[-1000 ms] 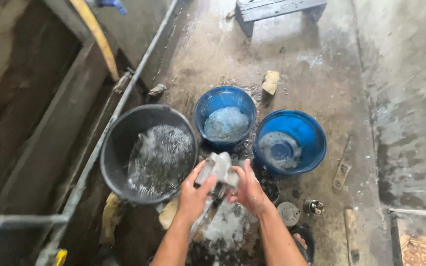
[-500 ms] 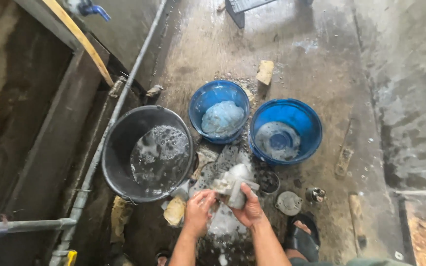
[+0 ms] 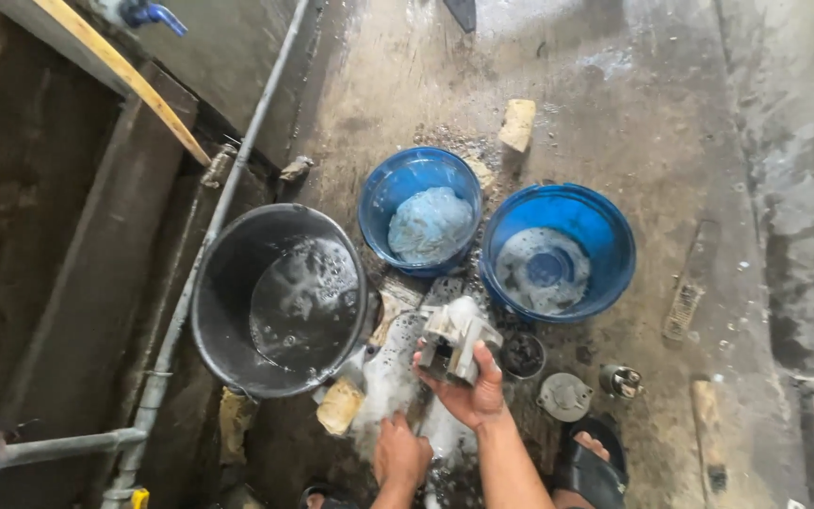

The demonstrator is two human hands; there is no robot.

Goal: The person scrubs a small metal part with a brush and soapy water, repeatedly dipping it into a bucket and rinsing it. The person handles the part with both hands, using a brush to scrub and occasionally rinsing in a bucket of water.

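Observation:
My right hand [image 3: 471, 391] grips a soapy grey metal part [image 3: 456, 337], held up over the wet floor just in front of the buckets. My left hand [image 3: 399, 452] is lower, fingers closed, pressed into white foam [image 3: 390, 385] on the ground; what it holds is hidden. A black bucket [image 3: 228, 283] with sudsy water stands to the left. Two blue buckets sit beyond: the left one [image 3: 376, 203] holds a pale blue cloth [image 3: 431, 224], the right one [image 3: 605, 236] holds foamy water.
A grey pipe [image 3: 228, 188] runs along a concrete channel on the left. Small round metal parts [image 3: 564, 396] lie right of my hands, near a black sandal [image 3: 591, 467]. Stone chunks [image 3: 518, 123] and a brush [image 3: 685, 306] lie on the wet concrete.
My hands have come apart: the right keeps the metal part raised, the left has dropped into the foam on the floor. The view has shifted a little.

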